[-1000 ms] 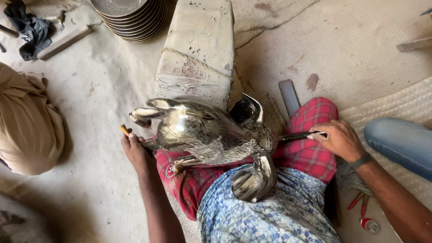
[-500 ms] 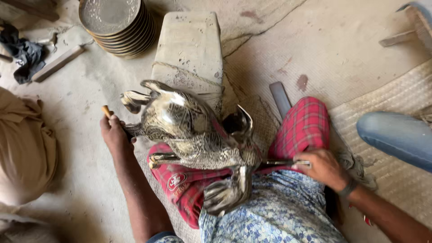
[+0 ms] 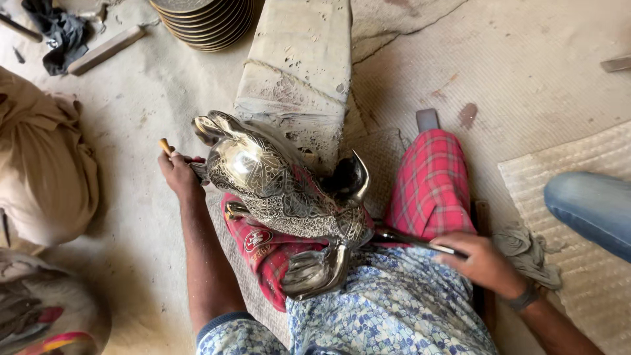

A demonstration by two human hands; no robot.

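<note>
Fingers closed around metal rod

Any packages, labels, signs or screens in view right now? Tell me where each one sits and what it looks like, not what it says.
No packages, signs or screens show.
Round emblem patch: on the red cloth over the lap, just under the engraved silver bird figure; oval, red and white.
Nothing else printed is clear enough to tell.
</note>
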